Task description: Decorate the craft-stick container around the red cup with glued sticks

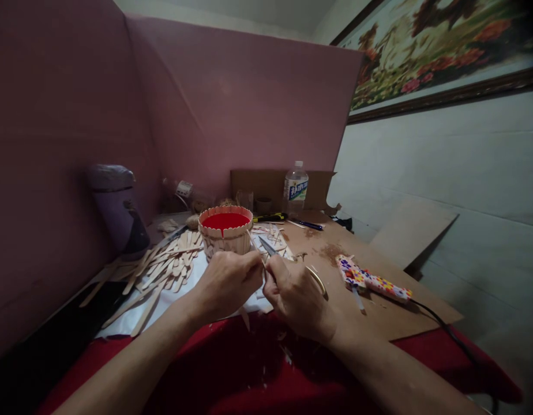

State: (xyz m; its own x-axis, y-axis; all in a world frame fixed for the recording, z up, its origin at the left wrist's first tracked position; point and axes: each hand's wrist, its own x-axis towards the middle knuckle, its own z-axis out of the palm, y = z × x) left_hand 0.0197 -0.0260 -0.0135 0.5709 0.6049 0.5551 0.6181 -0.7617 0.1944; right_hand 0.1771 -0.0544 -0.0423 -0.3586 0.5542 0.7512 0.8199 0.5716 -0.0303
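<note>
My left hand is closed in a pinch on a thin wooden craft stick, whose upper end shows above the fingers. Close beside it, my right hand is closed around a pair of scissors. The blades point up and away, and a gold-coloured handle loop sticks out behind the knuckles. Just beyond my left hand stands a round container with craft sticks set upright around its wall and a red inside. My fingers hide the point where stick and scissors meet.
Many loose craft sticks lie left on white sheeting. A flowered glue gun with a black cord rests on the cardboard at right. Behind stand a plastic bottle, a yellow-black cutter and a pen. A purple tumbler stands left.
</note>
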